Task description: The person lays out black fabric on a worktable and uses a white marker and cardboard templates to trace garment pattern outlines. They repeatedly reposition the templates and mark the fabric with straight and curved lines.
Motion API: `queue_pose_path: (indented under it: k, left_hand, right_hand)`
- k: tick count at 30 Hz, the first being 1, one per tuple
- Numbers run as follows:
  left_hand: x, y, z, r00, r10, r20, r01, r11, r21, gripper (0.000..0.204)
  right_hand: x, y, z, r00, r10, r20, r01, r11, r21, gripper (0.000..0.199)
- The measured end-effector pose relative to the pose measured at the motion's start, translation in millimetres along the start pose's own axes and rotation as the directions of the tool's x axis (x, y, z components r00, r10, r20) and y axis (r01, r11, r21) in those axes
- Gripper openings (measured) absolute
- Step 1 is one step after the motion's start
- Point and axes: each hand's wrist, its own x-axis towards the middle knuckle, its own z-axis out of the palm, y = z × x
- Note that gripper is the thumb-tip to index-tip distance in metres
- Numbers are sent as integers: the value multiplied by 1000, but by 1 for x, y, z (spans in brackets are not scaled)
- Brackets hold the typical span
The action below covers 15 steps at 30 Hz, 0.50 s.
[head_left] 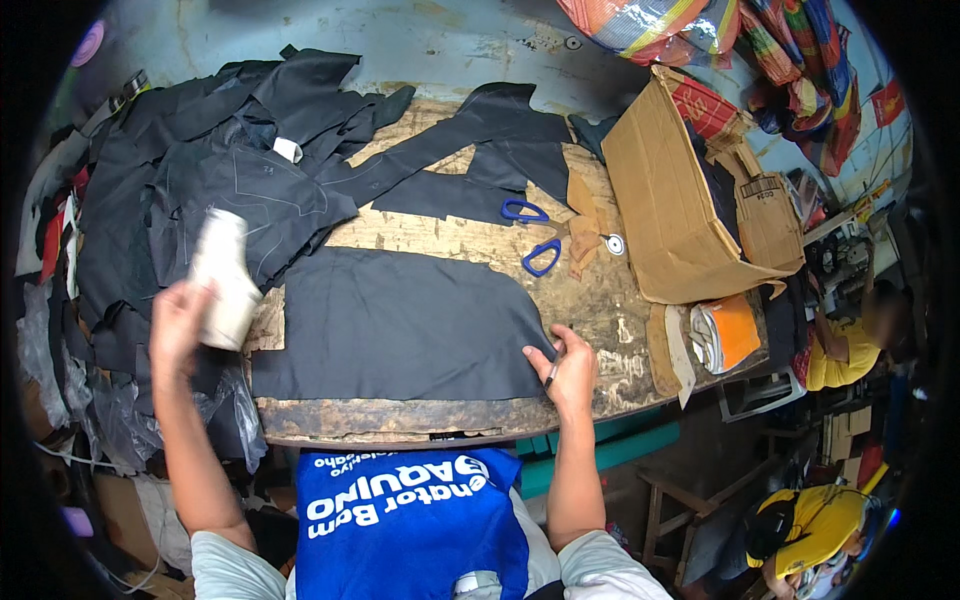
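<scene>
My left hand (180,325) is closed on a cream-white, curved flat piece (228,280) that looks like a pattern template, blurred by motion and raised over the left end of the table. A large black sheet of leather-like material (400,325) lies flat along the table's near edge. At its right end, my right hand (570,375) has a slim pen (550,375) between its fingers, with thumb and fingertips at the sheet's edge. Blue-handled scissors (541,258) rest beyond this sheet, partly under a black scrap.
Chalk-marked black material (260,200) is heaped at the left. An open cardboard box (665,195) stands at the right, with an orange-and-white folded bundle (725,335) in front. The worn wooden tabletop (410,232) shows between pieces. Two people in yellow shirts (840,355) are off to the right.
</scene>
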Motion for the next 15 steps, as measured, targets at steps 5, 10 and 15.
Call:
queue_pose_path:
  k: [5, 10, 15]
  left_hand:
    - [-42, 1, 89, 862, 471, 186, -482, 653, 584, 29]
    - [-47, 16, 96, 940, 39, 340, -173, 912, 372, 25]
    - [-55, 31, 70, 857, 384, 344, -444, 888, 117, 20]
  right_hand:
    - [8, -2, -1, 995, -88, 41, 79, 978, 193, 32]
    - [5, 2, -25, 995, -88, 57, 43, 838, 545, 15]
    - [4, -13, -49, 999, -32, 4, 18, 668, 744, 14]
